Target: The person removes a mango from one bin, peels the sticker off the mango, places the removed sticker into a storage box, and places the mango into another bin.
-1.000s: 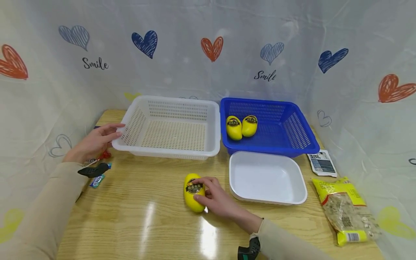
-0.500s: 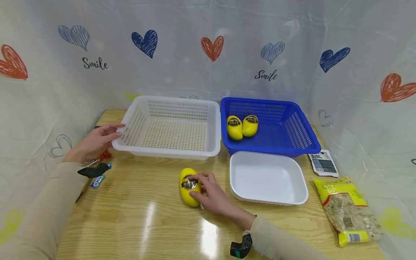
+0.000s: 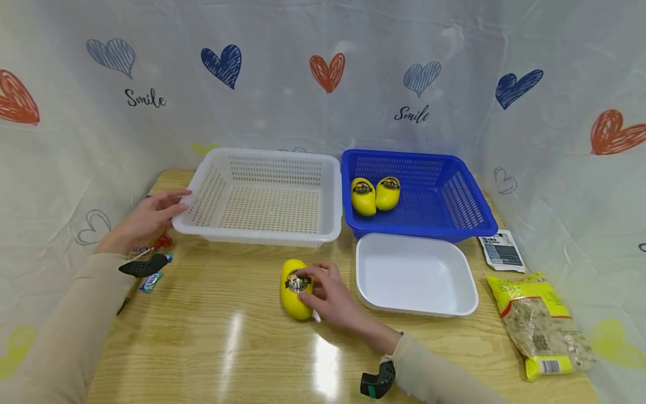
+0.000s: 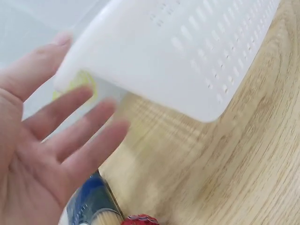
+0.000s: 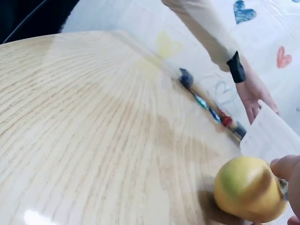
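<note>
My right hand grips a yellow mango with a dark label, fingers and thumb curled over its right side above the wooden table. In the right wrist view, the mango is close up and casts a shadow on the wood. At the far left, my left hand touches the rim of a white perforated basket. The left wrist view shows this hand with its thumb against the basket's corner and its other fingers extended apart below the rim. Two more mangoes lie in a blue basket.
A white tray stands in front of the blue basket. A yellow-and-clear bag and a printed packet lie at the right edge. Small items, including a blue-green wrapper, lie by the left forearm. A patterned curtain closes the back.
The right hand and its mango have shifted slightly left and away from me, then stayed nearly still. The left hand stays at the white basket's rim.
</note>
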`<state>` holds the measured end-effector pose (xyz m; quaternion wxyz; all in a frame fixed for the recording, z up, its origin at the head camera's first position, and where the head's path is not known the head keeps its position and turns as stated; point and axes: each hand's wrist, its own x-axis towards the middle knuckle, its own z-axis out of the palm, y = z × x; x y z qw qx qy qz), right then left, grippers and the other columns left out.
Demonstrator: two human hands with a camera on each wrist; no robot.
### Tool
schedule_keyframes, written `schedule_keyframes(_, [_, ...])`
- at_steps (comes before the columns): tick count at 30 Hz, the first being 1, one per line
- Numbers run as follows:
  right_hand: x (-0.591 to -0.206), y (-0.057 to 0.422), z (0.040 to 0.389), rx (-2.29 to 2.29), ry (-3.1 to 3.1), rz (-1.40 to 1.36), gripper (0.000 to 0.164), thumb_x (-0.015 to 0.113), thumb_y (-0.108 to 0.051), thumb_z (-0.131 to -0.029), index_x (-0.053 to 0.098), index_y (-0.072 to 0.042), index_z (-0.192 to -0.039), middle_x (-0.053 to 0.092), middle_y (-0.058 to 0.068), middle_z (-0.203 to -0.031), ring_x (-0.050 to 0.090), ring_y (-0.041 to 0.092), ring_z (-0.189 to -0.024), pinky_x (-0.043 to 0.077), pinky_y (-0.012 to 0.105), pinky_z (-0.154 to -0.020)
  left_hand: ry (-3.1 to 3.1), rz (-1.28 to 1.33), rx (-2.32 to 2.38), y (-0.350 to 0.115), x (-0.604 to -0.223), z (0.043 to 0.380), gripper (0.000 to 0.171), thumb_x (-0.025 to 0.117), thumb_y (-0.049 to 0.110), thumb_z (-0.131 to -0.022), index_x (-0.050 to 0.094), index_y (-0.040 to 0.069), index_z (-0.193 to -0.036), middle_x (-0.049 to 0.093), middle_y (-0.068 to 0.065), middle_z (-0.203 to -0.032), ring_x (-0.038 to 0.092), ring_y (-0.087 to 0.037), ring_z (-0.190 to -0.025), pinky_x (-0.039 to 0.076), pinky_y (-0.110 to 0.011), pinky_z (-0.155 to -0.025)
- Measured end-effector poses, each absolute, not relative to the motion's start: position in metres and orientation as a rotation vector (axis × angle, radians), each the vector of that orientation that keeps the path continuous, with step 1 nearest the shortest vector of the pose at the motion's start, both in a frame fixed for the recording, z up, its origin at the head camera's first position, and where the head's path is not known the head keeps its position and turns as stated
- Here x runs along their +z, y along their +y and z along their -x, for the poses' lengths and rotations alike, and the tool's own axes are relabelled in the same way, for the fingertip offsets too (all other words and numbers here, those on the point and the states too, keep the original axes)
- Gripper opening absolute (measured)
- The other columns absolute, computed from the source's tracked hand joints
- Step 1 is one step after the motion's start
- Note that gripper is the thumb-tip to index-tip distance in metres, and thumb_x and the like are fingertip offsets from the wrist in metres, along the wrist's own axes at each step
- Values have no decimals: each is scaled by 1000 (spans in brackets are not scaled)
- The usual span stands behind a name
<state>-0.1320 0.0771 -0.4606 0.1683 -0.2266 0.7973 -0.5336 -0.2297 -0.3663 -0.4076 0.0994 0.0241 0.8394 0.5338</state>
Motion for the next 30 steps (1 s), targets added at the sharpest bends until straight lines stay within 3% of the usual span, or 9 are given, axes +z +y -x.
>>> schedule_keyframes(5, [-444, 87, 130, -1425, 2442, 765, 39, 61, -28, -98, 53, -21, -136, 28, 17, -147, 55, 35, -120, 47, 42, -98, 2926, -116, 1373, -354, -385, 222, 59, 51, 39, -101, 36, 10, -150, 35, -19, -151, 43, -31, -130, 44, -32, -95])
schedule_keyframes(8, [-434, 93, 128, -1435, 2480, 811, 41, 63, -24, -97, 53, -15, -136, 32, 17, -145, 52, 34, -122, 46, 42, -100, 3196, -261, 1355, -332, -367, 209, 45, 57, 27, -100, 51, 6, -139, 46, -17, -142, 49, -19, -123, 44, -27, -95])
schedule_keyframes(10, [-429, 96, 127, -1447, 2500, 829, 42, 64, -21, -97, 53, -11, -136, 36, 16, -143, 51, 33, -123, 47, 40, -99, 3296, -476, 1332, -311, -357, 196, 34, 62, 15, -97, 60, 4, -129, 54, -12, -132, 52, -5, -112, 43, -13, -88])
schedule_keyframes(12, [-426, 98, 128, -1469, 2494, 840, 44, 65, -18, -96, 51, -7, -136, 40, 14, -140, 51, 34, -123, 48, 39, -98, 3280, -739, 1316, -282, -351, 178, 28, 65, 3, -93, 64, 2, -121, 60, -9, -124, 54, 1, -104, 43, -9, -84])
schedule_keyframes(16, [-426, 100, 131, -1516, 2450, 839, 45, 64, -15, -96, 48, -4, -136, 44, 14, -136, 52, 37, -121, 49, 42, -96, 3030, -1042, 1242, -221, -362, 140, 31, 71, 2, -87, 66, 7, -118, 61, -7, -126, 57, -13, -110, 50, -24, -87])
schedule_keyframes(20, [-429, 98, 135, -1521, 2420, 809, 45, 63, -14, -97, 47, -3, -137, 46, 15, -134, 54, 37, -118, 50, 43, -94, 2766, -941, 1321, -175, -403, 119, 43, 73, 13, -89, 59, 6, -128, 52, -11, -138, 53, -26, -121, 51, -40, -91])
schedule_keyframes(23, [-433, 96, 137, -1489, 2430, 785, 45, 62, -15, -97, 47, -3, -138, 46, 15, -134, 55, 34, -117, 51, 39, -92, 2649, -784, 1450, -155, -433, 114, 55, 76, 13, -87, 51, 1, -135, 43, -19, -144, 45, -34, -129, 49, -47, -94])
schedule_keyframes(30, [-441, 90, 142, -1424, 2440, 728, 50, 62, -15, -97, 44, 1, -141, 46, 16, -134, 58, 28, -114, 52, 32, -89, 2519, -561, 1705, -135, -468, 114, 67, 80, 7, -81, 45, -4, -137, 34, -24, -146, 45, -41, -126, 50, -43, -94])
